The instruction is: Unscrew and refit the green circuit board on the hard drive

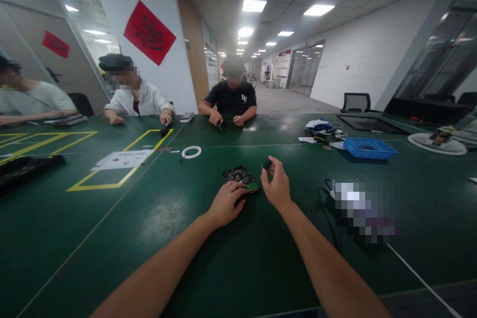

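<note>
On the green table lies a hard drive (237, 175), its dark metal side and green circuit board facing up. My left hand (227, 203) rests over its near edge, fingers curled on the board and thumb at the side, gripping it. Just to the right, my right hand (276, 183) is raised a little and pinches a small dark, rounded thing (266, 164) between thumb and fingertips. Its kind cannot be made out, and the fingers cover part of it. The right hand is apart from the drive.
A white ring (191, 152) and a printed sheet (122, 160) lie left on the table (167, 258). To the right are a blue tray (370, 149), a blurred-out object (363, 211) with a cable, and a white round grille (437, 144). Several people sit opposite, two holding dark tools.
</note>
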Available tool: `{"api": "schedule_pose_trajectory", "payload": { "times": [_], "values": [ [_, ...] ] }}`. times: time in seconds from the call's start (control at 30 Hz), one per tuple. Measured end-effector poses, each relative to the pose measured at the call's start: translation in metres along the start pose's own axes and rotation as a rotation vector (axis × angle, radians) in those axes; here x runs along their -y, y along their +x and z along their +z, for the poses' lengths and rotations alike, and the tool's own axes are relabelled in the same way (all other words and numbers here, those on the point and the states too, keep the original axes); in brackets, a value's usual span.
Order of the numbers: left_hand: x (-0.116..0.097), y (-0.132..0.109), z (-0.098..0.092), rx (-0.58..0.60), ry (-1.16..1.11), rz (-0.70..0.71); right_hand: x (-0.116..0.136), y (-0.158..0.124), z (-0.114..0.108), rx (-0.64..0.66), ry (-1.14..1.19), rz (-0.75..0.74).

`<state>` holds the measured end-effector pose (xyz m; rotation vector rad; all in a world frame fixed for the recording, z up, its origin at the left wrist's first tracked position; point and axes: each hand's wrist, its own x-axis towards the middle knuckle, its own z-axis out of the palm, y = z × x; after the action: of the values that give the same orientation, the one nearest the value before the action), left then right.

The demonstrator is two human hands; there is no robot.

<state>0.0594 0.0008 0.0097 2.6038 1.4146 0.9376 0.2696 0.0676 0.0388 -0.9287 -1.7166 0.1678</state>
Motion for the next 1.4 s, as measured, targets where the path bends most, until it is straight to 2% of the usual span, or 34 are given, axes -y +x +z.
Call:
{"api": "schedule_pose_trajectory", "payload": {
  "times": [0.23,0.47,0.6,0.77,1.4],
  "values": [
    [0.001,-0.001,0.000,-0.012,-0.003,0.004,0.000,0.000,-0.001,-0.027,-0.017,-0.031],
    [0.001,0.000,0.001,-0.015,-0.002,-0.003,0.008,0.004,-0.008,0.036,-0.056,-0.076],
    [-0.001,0.000,-0.001,-0.011,-0.001,-0.010,0.008,0.005,-0.007,-0.014,-0.034,-0.098],
    [0.000,0.000,-0.001,0.000,-0.006,-0.007,0.004,0.005,-0.004,-0.075,-0.031,-0.088],
    [0.002,0.000,0.002,-0.004,-0.008,-0.012,0.009,0.005,-0.007,-0.047,-0.074,-0.069]
  ]
}}
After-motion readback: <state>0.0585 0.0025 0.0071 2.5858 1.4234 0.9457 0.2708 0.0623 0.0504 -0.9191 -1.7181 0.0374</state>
